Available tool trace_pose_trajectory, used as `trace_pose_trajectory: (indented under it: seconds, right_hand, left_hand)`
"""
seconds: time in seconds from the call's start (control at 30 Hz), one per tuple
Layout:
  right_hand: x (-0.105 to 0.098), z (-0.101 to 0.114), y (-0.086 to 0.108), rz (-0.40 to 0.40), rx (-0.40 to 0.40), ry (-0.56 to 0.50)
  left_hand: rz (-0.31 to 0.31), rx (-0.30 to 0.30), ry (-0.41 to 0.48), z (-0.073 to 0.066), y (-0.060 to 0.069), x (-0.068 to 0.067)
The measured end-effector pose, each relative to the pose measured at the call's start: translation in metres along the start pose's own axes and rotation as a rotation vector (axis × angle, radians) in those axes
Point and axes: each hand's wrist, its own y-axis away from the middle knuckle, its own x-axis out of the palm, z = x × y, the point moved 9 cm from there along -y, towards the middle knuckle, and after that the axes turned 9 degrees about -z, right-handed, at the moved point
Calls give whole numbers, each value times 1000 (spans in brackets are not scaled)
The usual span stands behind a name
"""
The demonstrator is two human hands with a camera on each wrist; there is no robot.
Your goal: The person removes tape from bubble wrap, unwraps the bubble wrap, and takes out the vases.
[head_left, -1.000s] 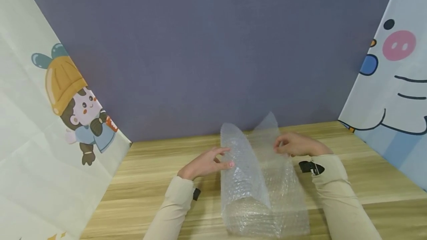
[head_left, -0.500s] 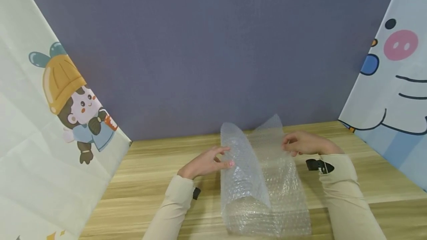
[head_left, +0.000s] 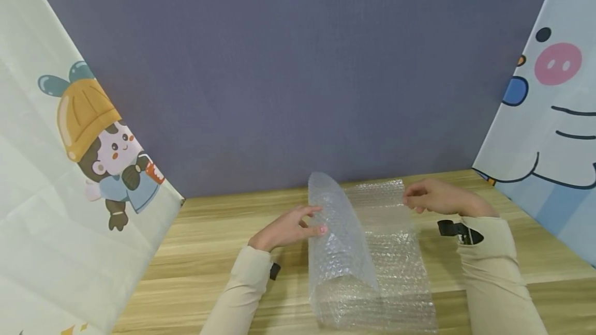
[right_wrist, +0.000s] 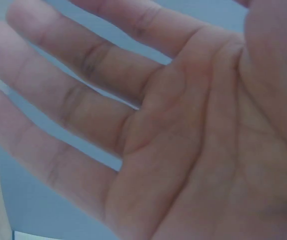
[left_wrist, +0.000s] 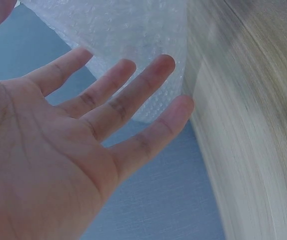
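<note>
A clear sheet of bubble wrap point(head_left: 400, 268) lies on the wooden table, its left part folded up and over in a loose curve. My left hand point(head_left: 288, 226) is at the left side of this raised fold, fingers spread and fingertips at the plastic. In the left wrist view the palm of the left hand point(left_wrist: 53, 145) faces the camera with bubble wrap point(left_wrist: 128, 30) behind the fingers. My right hand point(head_left: 435, 198) hovers beside the sheet's far right corner, fingers loosely bent. The right wrist view shows the right hand point(right_wrist: 148, 120) with relaxed fingers and nothing in the palm.
The wooden table point(head_left: 209, 273) meets a dark grey-blue panel point(head_left: 298, 76) at the back. White sheets with cartoon prints stand on both sides, a child in a yellow hat point(head_left: 112, 138) on the left and a pink snout point(head_left: 557, 63) on the right.
My right hand has moved rightward from the sheet's raised far part, which has come down flat onto the table. The left hand has stayed in place at the fold.
</note>
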Motion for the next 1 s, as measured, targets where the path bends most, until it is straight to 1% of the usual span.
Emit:
trace_pose_trajectory:
  seconds: [0.07,0.17,0.37,0.47,0.63,0.7,0.8,0.9,1.0]
  right_hand:
    - [-2,3,2,-8,-2,23]
    - [-3,10,2,-19,-29,41]
    - [4,23,-2,-22,-58,8]
    - [10,28,-5,-21,-76,11]
    - [18,37,-12,-46,-143,86]
    - [22,38,-16,-57,-155,105]
    - [31,37,-23,-57,-149,100]
    - [42,33,-28,-29,-128,93]
    - [54,29,-31,5,-125,103]
  left_hand:
    - [-2,1,-1,0,0,0]
    - [-4,0,-3,0,0,0]
    - [-10,1,-10,0,0,1]
    - [-8,5,-9,-1,-1,1]
    - [0,10,-14,-2,-2,0]
    - [0,9,-20,-2,-2,-1]
    - [-1,5,-25,-1,-1,-2]
    - [4,6,-15,-1,1,-2]
    - [9,11,-5,-1,2,-1]
